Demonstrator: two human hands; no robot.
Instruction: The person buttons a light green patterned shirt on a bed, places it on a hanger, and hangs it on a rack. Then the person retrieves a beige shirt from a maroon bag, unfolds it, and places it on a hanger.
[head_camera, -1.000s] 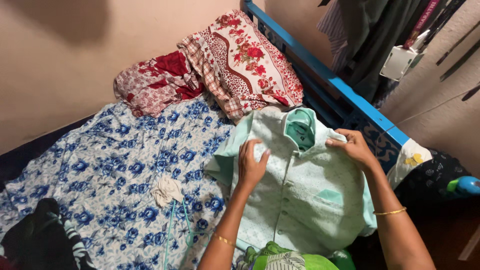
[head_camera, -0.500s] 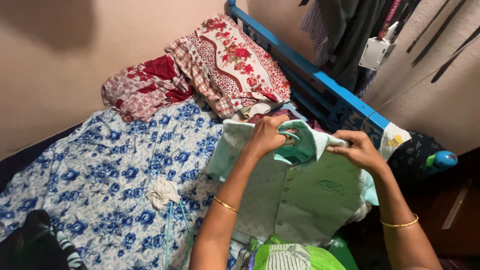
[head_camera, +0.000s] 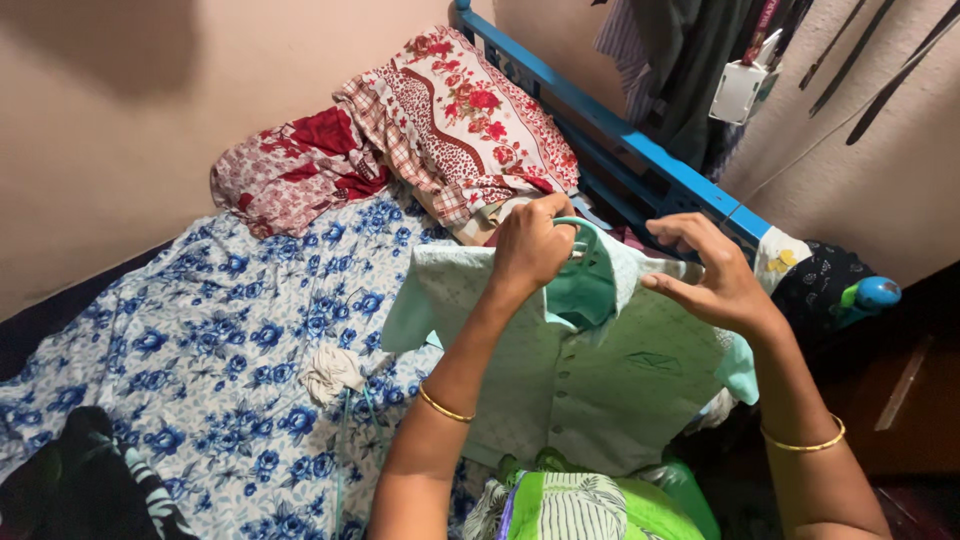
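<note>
The left hand (head_camera: 530, 250) is closed around the hook of a pale green hanger (head_camera: 580, 232) at the collar of a mint-green shirt (head_camera: 600, 370). The right hand (head_camera: 710, 275) is open, fingers spread, with the fingertips resting on the shirt's shoulder just beside the collar. A thin gold bangle (head_camera: 443, 405) circles the left wrist.

The shirt hangs lifted from the collar, front outward, its button placket running down the middle and a chest pocket below the right hand. Its lower hem meets a green striped cloth (head_camera: 575, 510) at the bottom edge of the view.

Beyond the shirt's collar lies a red floral pillow (head_camera: 470, 120), with a crumpled red and white cloth (head_camera: 290, 170) beside it. To the shirt's left spreads a blue floral bedsheet (head_camera: 200, 340), carrying a small white crumpled cloth (head_camera: 332, 372). Behind the shirt's right shoulder runs a blue bed rail (head_camera: 620, 140).
</note>
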